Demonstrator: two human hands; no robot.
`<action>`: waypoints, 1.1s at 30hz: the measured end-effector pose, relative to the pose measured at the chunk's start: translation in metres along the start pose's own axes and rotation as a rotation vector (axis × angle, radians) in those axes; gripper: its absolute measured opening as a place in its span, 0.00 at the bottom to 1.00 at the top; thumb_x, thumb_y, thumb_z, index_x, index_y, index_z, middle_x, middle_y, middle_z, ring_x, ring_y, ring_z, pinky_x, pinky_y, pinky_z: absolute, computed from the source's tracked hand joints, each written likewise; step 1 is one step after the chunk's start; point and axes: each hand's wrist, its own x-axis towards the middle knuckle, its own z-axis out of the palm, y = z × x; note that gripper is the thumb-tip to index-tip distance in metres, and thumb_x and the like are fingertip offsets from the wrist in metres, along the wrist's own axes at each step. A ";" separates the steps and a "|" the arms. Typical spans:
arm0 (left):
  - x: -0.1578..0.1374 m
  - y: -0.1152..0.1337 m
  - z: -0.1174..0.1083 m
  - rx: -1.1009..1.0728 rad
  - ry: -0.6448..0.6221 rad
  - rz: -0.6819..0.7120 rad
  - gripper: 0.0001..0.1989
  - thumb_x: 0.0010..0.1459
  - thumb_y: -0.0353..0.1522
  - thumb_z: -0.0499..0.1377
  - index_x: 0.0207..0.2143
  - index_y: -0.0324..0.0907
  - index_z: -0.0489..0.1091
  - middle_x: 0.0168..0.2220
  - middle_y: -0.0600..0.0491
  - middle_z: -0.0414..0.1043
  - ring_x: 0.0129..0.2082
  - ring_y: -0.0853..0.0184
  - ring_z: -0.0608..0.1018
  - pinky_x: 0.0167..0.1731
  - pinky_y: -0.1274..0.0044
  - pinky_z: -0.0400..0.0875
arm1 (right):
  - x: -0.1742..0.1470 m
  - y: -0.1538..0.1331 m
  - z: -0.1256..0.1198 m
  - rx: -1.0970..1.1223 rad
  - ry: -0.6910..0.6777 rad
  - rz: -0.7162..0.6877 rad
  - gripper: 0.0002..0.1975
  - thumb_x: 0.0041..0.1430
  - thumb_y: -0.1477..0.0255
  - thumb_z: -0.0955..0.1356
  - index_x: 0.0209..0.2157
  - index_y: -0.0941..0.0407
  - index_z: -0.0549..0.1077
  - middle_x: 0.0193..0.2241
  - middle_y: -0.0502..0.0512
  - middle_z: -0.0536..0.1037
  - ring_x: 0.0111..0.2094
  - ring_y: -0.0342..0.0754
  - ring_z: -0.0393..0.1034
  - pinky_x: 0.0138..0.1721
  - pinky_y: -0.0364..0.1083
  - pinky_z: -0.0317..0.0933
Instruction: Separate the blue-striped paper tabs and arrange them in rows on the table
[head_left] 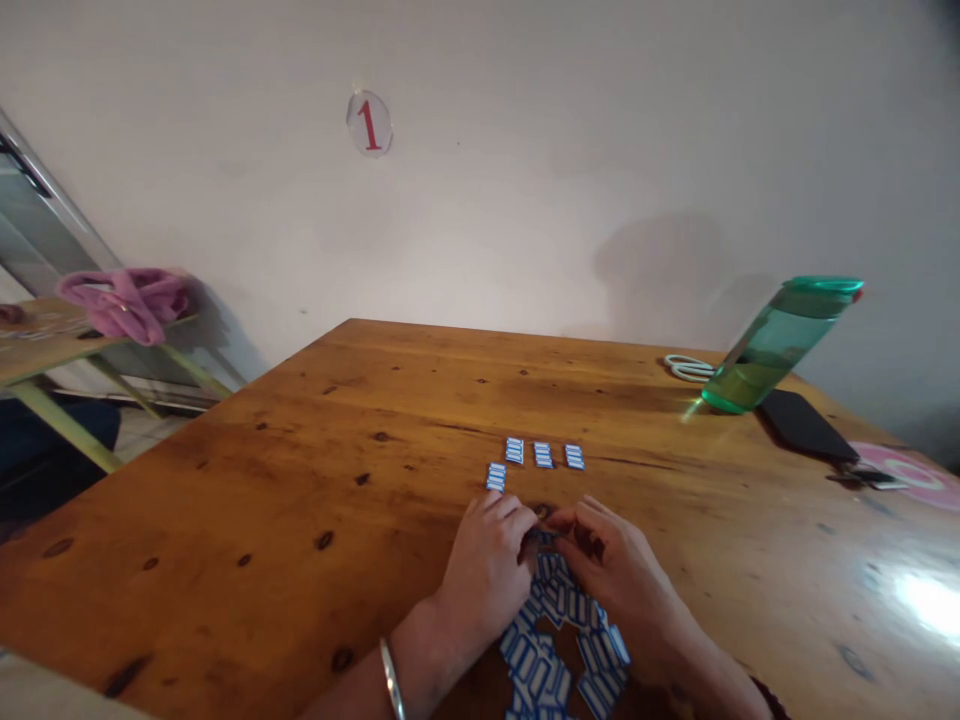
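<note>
My left hand (491, 560) and my right hand (619, 555) meet over the wooden table (420, 400), fingers bent and pinched. Between their fingertips is a small blue-and-white card (547, 538), partly covered by the fingers. Below and between my wrists lies a loose pile of similar blue-and-white striped cards (540, 670), overlapping at many angles. Past my hands, several such cards are set apart: one card (496, 477) just beyond my left fingers, and a short row (543, 456) farther back. What the cards show in detail is too small to read.
At the right stand a tilted-looking green bottle (780, 345), a white cable loop (688, 368), a dark phone-like slab (806, 425), keys (870, 478) and a pink round mat (919, 475). A pink cloth (127, 300) lies on another table at left. The wall (487, 200) bounds the far side.
</note>
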 end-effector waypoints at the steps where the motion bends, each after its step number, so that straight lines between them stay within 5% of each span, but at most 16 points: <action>1: 0.000 -0.001 0.000 0.003 -0.017 0.000 0.08 0.50 0.22 0.52 0.25 0.39 0.68 0.29 0.52 0.69 0.35 0.64 0.69 0.36 0.73 0.62 | 0.000 -0.001 0.000 -0.020 -0.012 -0.023 0.07 0.49 0.77 0.62 0.27 0.55 0.71 0.23 0.50 0.69 0.23 0.44 0.63 0.25 0.42 0.57; 9: 0.001 -0.008 0.004 -0.204 -0.002 -0.159 0.15 0.50 0.21 0.50 0.39 0.40 0.67 0.38 0.50 0.71 0.38 0.67 0.71 0.42 0.75 0.64 | 0.004 0.003 -0.001 -0.090 0.022 0.022 0.07 0.51 0.77 0.61 0.24 0.55 0.67 0.23 0.50 0.71 0.25 0.45 0.66 0.27 0.42 0.57; 25: -0.003 -0.002 0.004 0.001 -0.074 -0.172 0.21 0.53 0.22 0.43 0.48 0.38 0.63 0.43 0.46 0.72 0.45 0.63 0.71 0.47 0.71 0.62 | 0.004 0.014 0.004 -0.227 -0.044 -0.033 0.08 0.50 0.81 0.61 0.27 0.56 0.69 0.26 0.53 0.73 0.29 0.47 0.67 0.31 0.44 0.59; 33: -0.017 0.005 0.007 0.018 -0.145 -0.111 0.31 0.49 0.21 0.45 0.58 0.30 0.47 0.57 0.39 0.55 0.57 0.60 0.58 0.55 0.67 0.53 | 0.005 0.012 0.003 -0.247 -0.022 -0.050 0.08 0.53 0.80 0.61 0.27 0.56 0.68 0.26 0.54 0.73 0.28 0.47 0.67 0.31 0.45 0.59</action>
